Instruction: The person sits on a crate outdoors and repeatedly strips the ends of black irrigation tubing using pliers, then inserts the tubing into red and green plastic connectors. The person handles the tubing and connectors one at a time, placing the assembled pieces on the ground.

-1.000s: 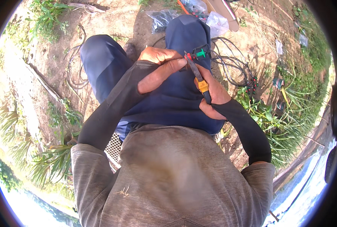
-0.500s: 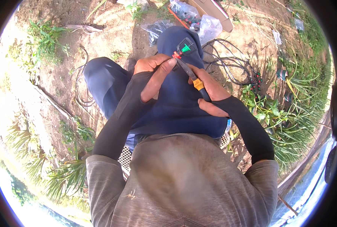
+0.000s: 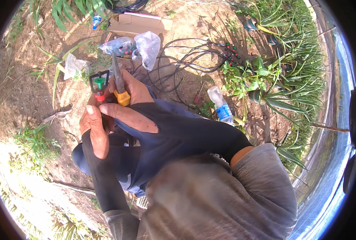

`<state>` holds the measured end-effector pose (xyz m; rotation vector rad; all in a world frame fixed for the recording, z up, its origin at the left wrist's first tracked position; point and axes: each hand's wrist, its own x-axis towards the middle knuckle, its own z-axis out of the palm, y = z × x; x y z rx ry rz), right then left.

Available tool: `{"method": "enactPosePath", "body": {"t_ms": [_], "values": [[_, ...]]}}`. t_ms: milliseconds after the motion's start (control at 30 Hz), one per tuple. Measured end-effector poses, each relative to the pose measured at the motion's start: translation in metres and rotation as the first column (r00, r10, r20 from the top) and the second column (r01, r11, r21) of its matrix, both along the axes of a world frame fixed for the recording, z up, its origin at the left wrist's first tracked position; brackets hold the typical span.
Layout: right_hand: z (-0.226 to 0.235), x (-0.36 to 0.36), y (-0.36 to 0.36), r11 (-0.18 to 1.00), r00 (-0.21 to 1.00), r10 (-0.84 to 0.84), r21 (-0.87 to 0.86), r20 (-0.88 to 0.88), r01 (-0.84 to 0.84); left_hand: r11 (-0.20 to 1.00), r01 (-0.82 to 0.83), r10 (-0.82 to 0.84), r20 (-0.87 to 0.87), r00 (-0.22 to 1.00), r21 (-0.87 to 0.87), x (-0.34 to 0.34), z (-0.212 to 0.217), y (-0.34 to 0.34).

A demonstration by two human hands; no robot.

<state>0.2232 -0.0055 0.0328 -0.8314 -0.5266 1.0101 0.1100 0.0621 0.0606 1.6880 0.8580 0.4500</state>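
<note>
A small sprinkler head (image 3: 100, 85) with a black frame, a green centre and a red base stands upright between my hands. My left hand (image 3: 93, 129) is closed around its lower part, the thumb pressed near the base. My right hand (image 3: 134, 91) grips a tool that looks like long-nose pliers (image 3: 118, 80), with a tapered metal end pointing up and a yellow section beside the palm. My right thumb reaches across to the sprinkler's base, touching or nearly touching it. The fingers hide the sprinkler's lower end and the rest of the tool's handle.
Beyond my hands lie clear plastic bags (image 3: 148, 49) of parts and an open cardboard box (image 3: 140, 23). Black thin tubing (image 3: 178, 60) with red and green fittings (image 3: 230, 54) is looped on the soil. A water bottle (image 3: 222, 107) lies right, near spiky plants (image 3: 290, 84).
Both hands have come closer to the view and shifted left with the sprinkler and pliers. The view has turned, bringing the bottle and more of the box into sight.
</note>
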Motion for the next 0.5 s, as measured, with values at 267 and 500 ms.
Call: {"method": "enactPosePath", "body": {"t_ms": [267, 500], "values": [[-0.025, 0.227, 0.024, 0.802, 0.784, -0.597, 0.132, 0.167, 0.583, 0.991, 0.131, -0.126, -0.179, 0.976, 0.017, 0.007, -0.111, 0.111], [-0.159, 0.489, -0.116, 0.723, 0.691, -0.647, 0.027, -0.323, 0.690, 0.912, 0.342, -0.212, -0.452, 0.866, 0.226, -0.029, -0.280, 0.150]]}}
